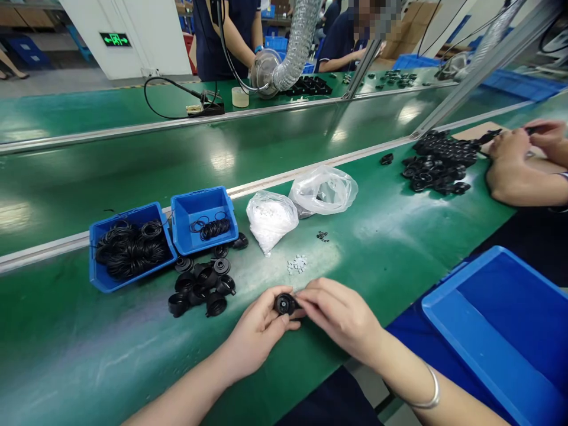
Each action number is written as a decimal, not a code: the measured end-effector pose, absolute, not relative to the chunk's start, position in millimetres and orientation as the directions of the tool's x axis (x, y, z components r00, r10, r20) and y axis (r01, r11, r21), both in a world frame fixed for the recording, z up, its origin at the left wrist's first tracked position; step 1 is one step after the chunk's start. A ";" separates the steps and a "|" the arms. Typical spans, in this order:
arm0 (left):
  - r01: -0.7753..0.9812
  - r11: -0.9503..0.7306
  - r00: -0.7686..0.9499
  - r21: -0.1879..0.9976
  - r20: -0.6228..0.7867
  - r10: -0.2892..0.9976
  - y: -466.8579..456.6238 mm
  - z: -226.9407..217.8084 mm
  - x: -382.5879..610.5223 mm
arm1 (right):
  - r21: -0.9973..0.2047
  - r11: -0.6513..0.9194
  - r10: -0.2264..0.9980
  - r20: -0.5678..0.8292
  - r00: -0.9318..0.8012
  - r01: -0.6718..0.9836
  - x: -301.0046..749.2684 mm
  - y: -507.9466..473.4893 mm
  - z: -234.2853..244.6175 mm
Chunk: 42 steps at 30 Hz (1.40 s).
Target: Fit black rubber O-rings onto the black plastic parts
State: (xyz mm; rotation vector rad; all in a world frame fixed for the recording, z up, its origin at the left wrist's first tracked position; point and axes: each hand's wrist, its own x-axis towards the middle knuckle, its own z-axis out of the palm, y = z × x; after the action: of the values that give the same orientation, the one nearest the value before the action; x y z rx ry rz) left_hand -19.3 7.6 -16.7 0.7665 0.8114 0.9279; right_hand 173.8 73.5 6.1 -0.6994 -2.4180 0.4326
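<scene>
Head view: squat round black rubber part (284,304)

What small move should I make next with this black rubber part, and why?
Probably rotate the black rubber fitting slightly in your left hand. Your right hand touches only its right side, so turning it would likely bring the rest of the rim within reach of those fingertips.

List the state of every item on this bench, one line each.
Black rubber cup, held between both hands
Left hand, curled around cup
Right hand, pinching cup's edge
Left blue bin, heaped with black rings
Right blue bin, holding few rings
Plastic bag, full of white pieces
</scene>
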 end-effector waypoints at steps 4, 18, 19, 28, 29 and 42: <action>-0.267 0.366 0.344 0.891 -0.267 0.900 6.5 -18.0 -20.7 | -0.379 0.851 0.509 0.428 -0.747 0.363 160.9 56.4 -1.3; -0.334 0.365 0.338 0.869 -0.250 0.907 6.7 -21.5 -22.0 | -0.233 0.889 0.457 0.425 -0.781 0.393 160.4 45.2 1.4; -0.352 0.365 0.339 0.862 -0.246 0.908 6.9 -21.8 -21.9 | -0.248 0.882 0.470 0.410 -0.781 0.401 160.9 43.3 -0.3; -0.288 0.347 0.321 0.892 -0.252 0.913 5.1 -23.2 -21.8 | -0.160 0.892 0.451 0.285 -0.846 0.422 168.5 44.4 -7.1; -0.275 0.349 0.318 0.896 -0.257 0.912 4.9 -23.1 -21.9 | -0.133 0.903 0.430 0.252 -0.867 0.410 168.9 46.3 -5.3; -0.269 0.343 0.342 0.900 -0.244 0.908 8.1 -12.7 -23.5 | -0.450 0.803 0.545 0.290 -0.787 0.390 173.6 40.8 -11.2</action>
State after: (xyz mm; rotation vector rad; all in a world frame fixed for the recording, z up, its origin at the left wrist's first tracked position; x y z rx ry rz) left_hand -23.5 8.1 -12.7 0.8838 0.8857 0.9109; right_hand 173.6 40.8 -11.2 -0.7024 -2.5809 0.5189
